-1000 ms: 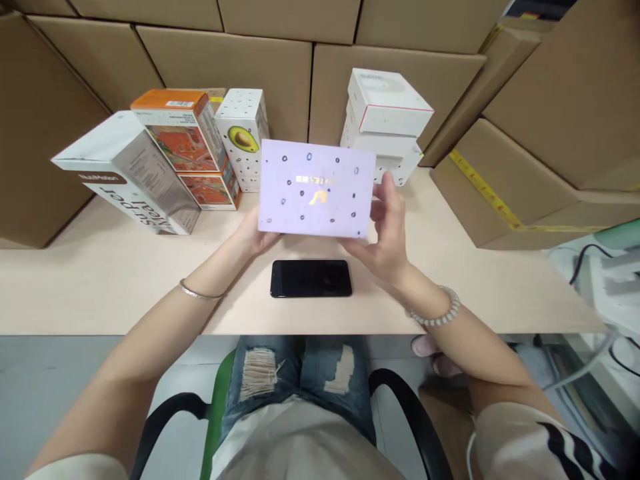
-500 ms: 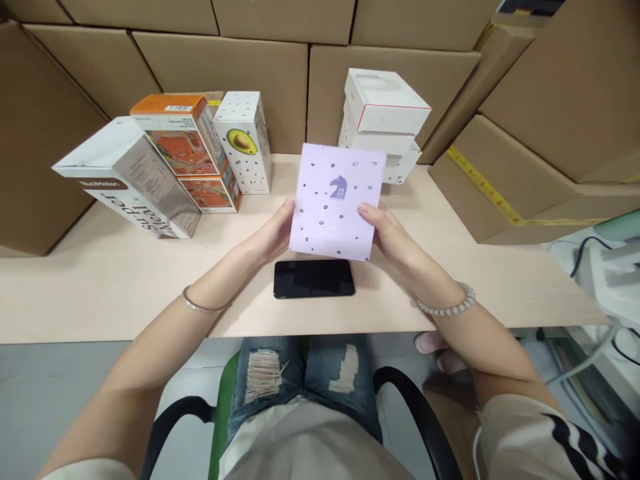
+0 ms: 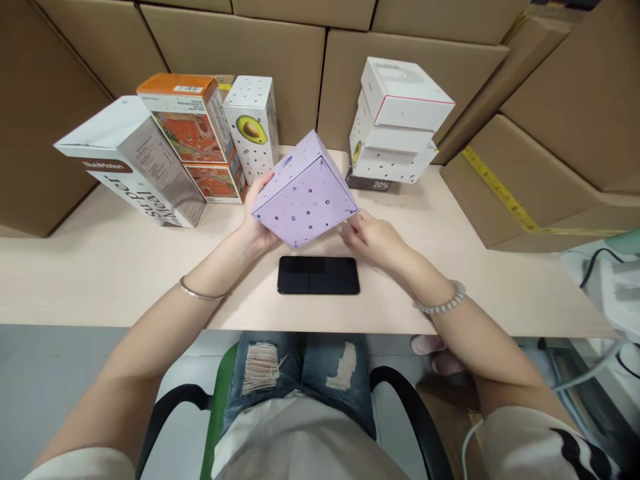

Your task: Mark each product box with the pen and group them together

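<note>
A lilac box (image 3: 305, 193) with small dark rings printed on it is held tilted above the light wooden desk (image 3: 100, 273), one corner pointing down. My left hand (image 3: 255, 223) grips its left side, fingers wrapped round the edge. My right hand (image 3: 373, 237) touches the box's lower right edge with curled fingers. A black phone (image 3: 319, 275) lies flat on the desk just below the box, screen dark.
Tall product boxes lean at the back left: a grey-white one (image 3: 133, 167), an orange one (image 3: 193, 133), a white avocado one (image 3: 251, 130). Stacked white boxes (image 3: 397, 123) stand at the back right. Brown cartons (image 3: 550, 133) wall the desk. Cables and a white device (image 3: 615, 287) lie far right.
The lilac box has been turned from a flat face toward me to a corner-down tilt. My right hand slid from its right side down to the lower edge. The phone stayed put.
</note>
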The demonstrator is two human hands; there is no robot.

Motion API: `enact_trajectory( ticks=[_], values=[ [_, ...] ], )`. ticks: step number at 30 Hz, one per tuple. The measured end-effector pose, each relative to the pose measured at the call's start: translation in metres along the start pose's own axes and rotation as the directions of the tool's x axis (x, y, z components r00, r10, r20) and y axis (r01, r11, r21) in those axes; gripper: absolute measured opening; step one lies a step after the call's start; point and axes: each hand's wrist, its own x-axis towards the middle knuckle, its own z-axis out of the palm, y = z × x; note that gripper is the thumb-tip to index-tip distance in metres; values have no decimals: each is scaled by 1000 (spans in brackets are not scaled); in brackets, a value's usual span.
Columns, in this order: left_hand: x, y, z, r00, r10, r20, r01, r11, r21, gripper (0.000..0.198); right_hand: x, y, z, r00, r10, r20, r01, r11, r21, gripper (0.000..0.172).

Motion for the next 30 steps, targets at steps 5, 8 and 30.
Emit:
enact_trajectory(
  ticks=[5,8,30],
  values=[
    [-4,-5,7,993,66,-96,-73,995,-71,49,5,-7,11,982,17,190,53,933,-355,54],
    [-6,-4,8,996,23,-82,-29,997,-74,54,6,-5,11,986,-8,165,72,920,-385,50],
    [1,-4,-8,985,-48,-168,35,996,-79,56,15,10,-3,964,-266,-12,235,873,-428,29]
  ],
)
